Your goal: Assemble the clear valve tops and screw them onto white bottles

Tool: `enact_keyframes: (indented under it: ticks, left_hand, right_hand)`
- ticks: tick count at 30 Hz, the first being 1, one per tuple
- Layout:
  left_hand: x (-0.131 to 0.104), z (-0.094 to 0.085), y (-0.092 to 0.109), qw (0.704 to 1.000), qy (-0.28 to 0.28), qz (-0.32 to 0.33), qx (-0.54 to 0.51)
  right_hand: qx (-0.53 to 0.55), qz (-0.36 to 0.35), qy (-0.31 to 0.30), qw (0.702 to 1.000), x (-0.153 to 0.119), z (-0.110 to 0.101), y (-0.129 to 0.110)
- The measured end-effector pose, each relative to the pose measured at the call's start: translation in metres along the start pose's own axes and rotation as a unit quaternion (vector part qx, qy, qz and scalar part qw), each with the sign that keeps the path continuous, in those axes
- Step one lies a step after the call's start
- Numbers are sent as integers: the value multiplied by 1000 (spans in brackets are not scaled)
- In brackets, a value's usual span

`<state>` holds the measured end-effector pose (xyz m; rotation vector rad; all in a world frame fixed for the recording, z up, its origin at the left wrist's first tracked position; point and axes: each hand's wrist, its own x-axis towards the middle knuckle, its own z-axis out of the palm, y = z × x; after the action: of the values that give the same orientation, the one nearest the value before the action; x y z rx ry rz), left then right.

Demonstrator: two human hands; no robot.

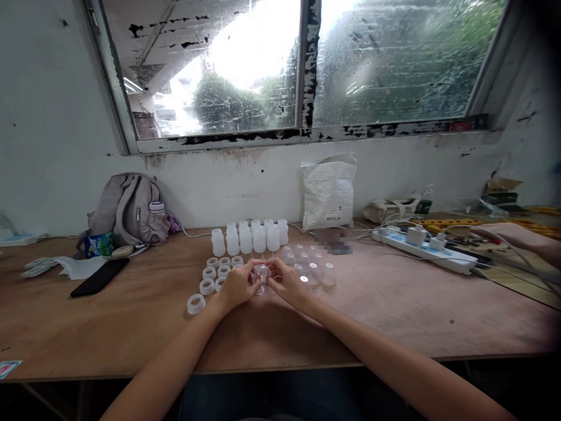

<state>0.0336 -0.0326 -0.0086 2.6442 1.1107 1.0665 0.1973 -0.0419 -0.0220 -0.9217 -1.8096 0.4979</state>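
My left hand (pixel 239 285) and my right hand (pixel 284 283) meet over the table, their fingers closed round a small clear plastic piece (pixel 262 272) between them. Its exact shape is partly covered by the fingertips. Left of my left hand lie several translucent white rings (pixel 196 303) in rough rows. Behind the hands stand several frosted white bottles (pixel 218 242) in close rows. Several clear domed caps (pixel 328 275) rest on the table to the right of my right hand.
A black phone (pixel 100 277) and a grey backpack (pixel 128 209) are at the left. A white plastic bag (pixel 328 194) leans on the wall. To the right are a power strip (pixel 425 250) with cables and another person's hand (pixel 504 231). The wooden table's front edge (pixel 280 369) is near.
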Motion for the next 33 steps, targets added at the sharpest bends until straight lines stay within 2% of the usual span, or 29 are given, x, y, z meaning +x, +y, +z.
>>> enact_keyframes:
  ticks: [8,24,33]
  left_hand:
    - [-1,-1,0,998,42,54,-8]
    - [1,9,2,997,67,31,0]
    - [-2,3,1,998,47,35,-19]
  right_hand:
    - [-35,-34,6,999,0,0,-2]
    - [-70,-25,33,997,-1,3,-4]
    - [-101,-90,18,991,-3,-3,-7]
